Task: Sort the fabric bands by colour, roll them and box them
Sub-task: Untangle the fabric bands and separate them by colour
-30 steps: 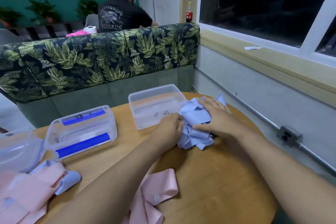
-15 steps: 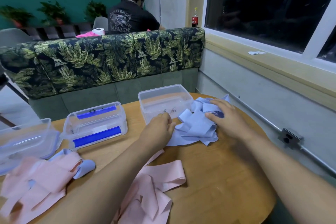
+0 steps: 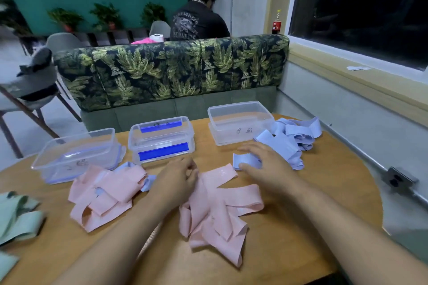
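Left hand, frame centre: fingers curled onto the top end of the heap of pale pink fabric bands. Right hand: fingers spread over a stray light blue fabric band; grip or mere touch, cannot tell. Pile of light blue bands lies right of centre, beside an open clear plastic box. Step: colour sorting; nothing rolled. Next: shift the stray onto that pile without dragging pink along.
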The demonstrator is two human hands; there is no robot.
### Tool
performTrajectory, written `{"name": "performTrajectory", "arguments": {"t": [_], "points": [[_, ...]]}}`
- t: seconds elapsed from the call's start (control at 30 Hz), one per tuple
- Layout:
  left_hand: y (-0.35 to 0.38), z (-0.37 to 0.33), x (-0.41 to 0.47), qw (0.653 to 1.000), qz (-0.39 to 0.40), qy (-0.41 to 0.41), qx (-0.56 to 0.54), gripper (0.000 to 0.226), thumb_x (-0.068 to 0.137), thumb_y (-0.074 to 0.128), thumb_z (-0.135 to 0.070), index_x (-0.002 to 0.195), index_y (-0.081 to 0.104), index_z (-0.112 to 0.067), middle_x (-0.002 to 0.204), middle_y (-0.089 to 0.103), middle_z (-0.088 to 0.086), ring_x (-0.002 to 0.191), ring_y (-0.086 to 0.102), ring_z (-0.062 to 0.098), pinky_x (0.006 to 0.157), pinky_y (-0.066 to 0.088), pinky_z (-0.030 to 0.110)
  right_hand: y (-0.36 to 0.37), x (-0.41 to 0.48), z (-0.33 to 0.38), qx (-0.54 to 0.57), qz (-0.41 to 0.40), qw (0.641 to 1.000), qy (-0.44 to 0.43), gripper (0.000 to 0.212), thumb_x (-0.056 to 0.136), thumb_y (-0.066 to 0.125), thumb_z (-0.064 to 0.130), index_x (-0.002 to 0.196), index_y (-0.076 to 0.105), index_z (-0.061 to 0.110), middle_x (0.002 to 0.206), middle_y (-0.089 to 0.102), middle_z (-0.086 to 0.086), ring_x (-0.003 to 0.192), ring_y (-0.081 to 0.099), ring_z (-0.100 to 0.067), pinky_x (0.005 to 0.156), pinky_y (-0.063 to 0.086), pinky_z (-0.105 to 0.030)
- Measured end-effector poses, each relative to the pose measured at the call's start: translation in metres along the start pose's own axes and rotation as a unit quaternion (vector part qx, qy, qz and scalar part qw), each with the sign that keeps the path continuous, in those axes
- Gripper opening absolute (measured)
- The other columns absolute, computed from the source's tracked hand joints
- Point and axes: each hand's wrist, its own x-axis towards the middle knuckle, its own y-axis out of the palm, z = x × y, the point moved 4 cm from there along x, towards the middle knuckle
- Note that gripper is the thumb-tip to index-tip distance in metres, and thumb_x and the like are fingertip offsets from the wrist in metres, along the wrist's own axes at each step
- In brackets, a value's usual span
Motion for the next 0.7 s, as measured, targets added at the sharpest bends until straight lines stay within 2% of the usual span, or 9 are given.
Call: {"name": "performTrajectory", "arguments": {"t": [0.13,0.27,0.33,0.4,0.47,0.53,0.63,0.7], "points": [[-0.029,0.042,-0.041,0.999,-0.045,-0.028,0.007,0.005,0.098,0.061,-0.027,0.096,0.063,-0.030,0.100,0.065,-0.016,0.097,0.058,0.011,0.083,0.051,0.033,0.041,0.001,0.048,-0.038,0.059,0.997,-0.045,0.043,0.095,0.071,0.039,0.137,0.064,0.036,0.147,0.054,0.019,0.137,0.042,-0.002,0.113,0.028,-0.021],[-0.057,0.072,-0.076,0.991,-0.104,-0.039,0.073,0.010,0.095,0.067,-0.025,0.104,0.067,-0.029,0.103,0.064,-0.012,0.097,0.058,0.013,0.081,0.051,0.033,0.084,0.004,0.097,-0.034,0.097,0.990,-0.095,0.040,0.096,0.068,0.039,0.135,0.066,0.036,0.144,0.057,0.017,0.134,0.044,-0.003,0.110,0.019,-0.008],[-0.065,0.088,-0.089,0.981,-0.124,-0.043,0.142,0.015,0.091,0.070,-0.021,0.105,0.067,-0.025,0.104,0.066,-0.006,0.096,0.060,0.023,0.077,0.051,0.039,0.105,0.006,0.116,-0.036,0.121,0.986,-0.111,0.041,0.095,0.064,0.046,0.135,0.064,0.039,0.144,0.056,0.018,0.136,0.044,-0.005,0.117,0.027,-0.019],[-0.075,0.099,-0.096,0.974,-0.141,-0.053,0.170,0.010,0.093,0.069,-0.018,0.100,0.067,-0.024,0.096,0.064,-0.001,0.091,0.060,0.028,0.070,0.045,0.040,0.121,0.007,0.135,-0.038,0.141,0.982,-0.116,0.041,0.095,0.064,0.045,0.136,0.063,0.040,0.144,0.056,0.018,0.136,0.043,-0.005,0.115,0.037,-0.029],[-0.088,0.101,-0.100,0.968,-0.159,-0.056,0.183,0.004,0.093,0.072,-0.022,0.092,0.070,-0.025,0.086,0.061,-0.004,0.085,0.058,0.025,0.065,0.038,0.038,0.131,0.008,0.153,-0.038,0.146,0.980,-0.127,0.043,0.095,0.065,0.041,0.138,0.063,0.039,0.144,0.057,0.017,0.135,0.044,-0.005,0.116,0.037,-0.030],[-0.103,0.093,-0.099,0.965,-0.177,-0.043,0.187,0.005,0.091,0.076,-0.026,0.094,0.074,-0.029,0.083,0.062,-0.007,0.081,0.054,0.022,0.065,0.030,0.034,0.139,0.010,0.168,-0.041,0.139,0.980,-0.135,0.052,0.093,0.066,0.042,0.144,0.056,0.041,0.147,0.055,0.017,0.136,0.045,-0.006,0.116,0.039,-0.032],[-0.128,0.060,-0.096,0.981,-0.189,0.002,0.033,0.008,0.098,0.072,-0.024,0.100,0.074,-0.032,0.094,0.063,-0.016,0.090,0.055,0.009,0.073,0.034,0.017,0.139,0.013,0.186,0.015,0.111,0.987,-0.119,0.069,0.090,0.070,0.045,0.153,0.043,0.045,0.148,0.052,0.016,0.132,0.051,-0.006,0.107,0.047,-0.033],[-0.145,0.027,-0.094,0.984,-0.161,0.056,-0.053,0.015,0.100,0.069,-0.017,0.105,0.073,-0.031,0.095,0.062,-0.019,0.090,0.058,0.002,0.077,0.038,0.010,0.127,0.018,0.197,0.121,0.088,0.985,-0.080,0.062,0.087,0.077,0.046,0.143,0.051,0.048,0.132,0.059,0.017,0.112,0.062,-0.007,0.095,0.053,-0.032]]}}
